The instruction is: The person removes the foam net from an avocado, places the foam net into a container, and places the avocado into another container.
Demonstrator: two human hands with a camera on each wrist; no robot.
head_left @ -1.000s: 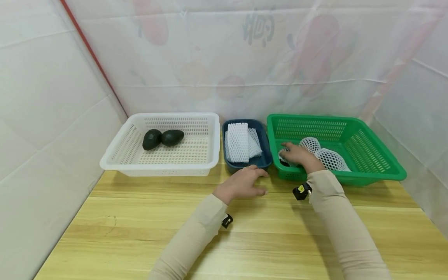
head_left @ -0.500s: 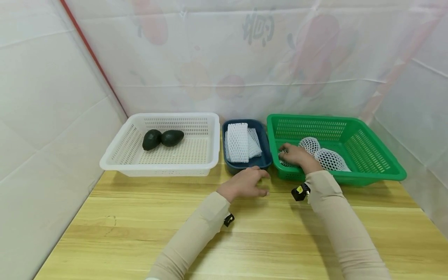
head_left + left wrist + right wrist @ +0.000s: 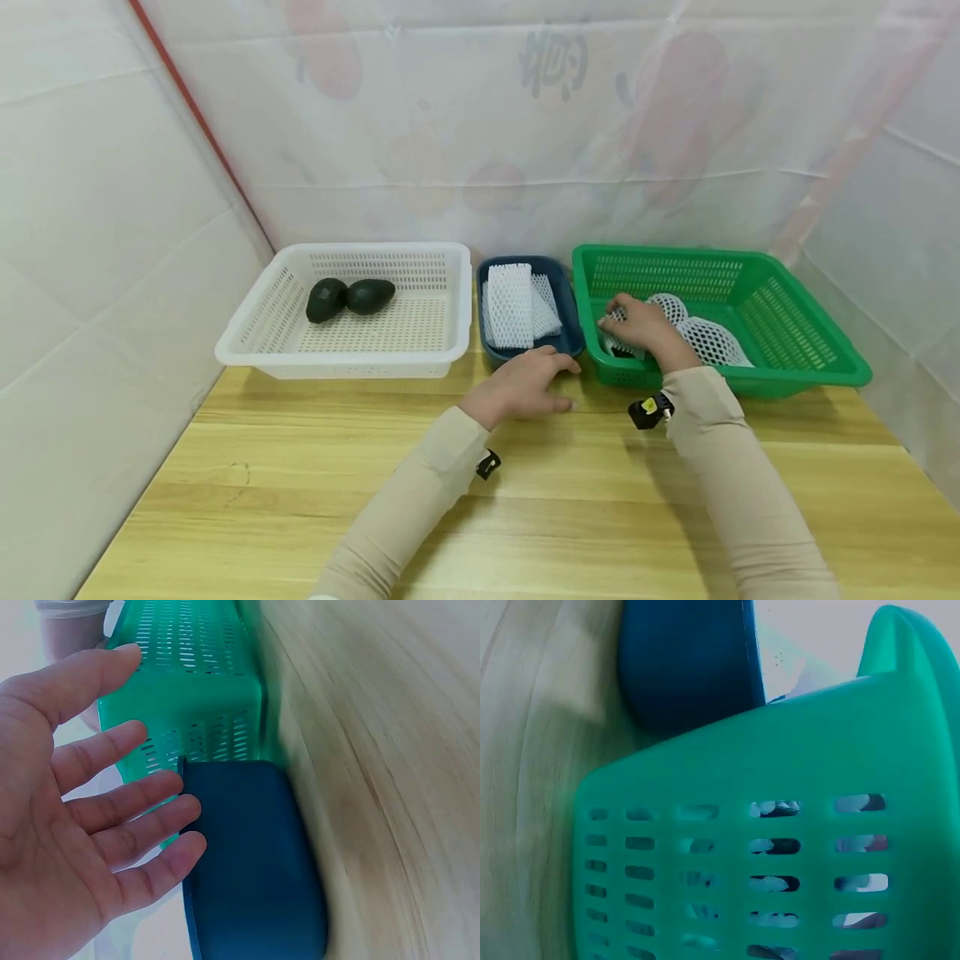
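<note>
Inside the left end of the green basket, my right hand grips an avocado in a white foam net, thumb and fingers curled at the net. A dark patch of the avocado shows below the fingers. In the right wrist view the green basket wall hides most of the hand; only bits of white and dark show through its slots. Two other netted fruits lie right of that hand. My left hand hovers by the front of the navy tray, fingers spread, holding nothing, as the left wrist view also shows.
Several white foam nets lie in the navy tray. To the left, a white basket holds two dark avocados. All three containers stand in a row at the back of the wooden table, before a white curtain.
My right hand has lifted and shifted slightly right within the green basket, and the netted avocado's dark patch shows again beneath it. My left hand has barely moved.
</note>
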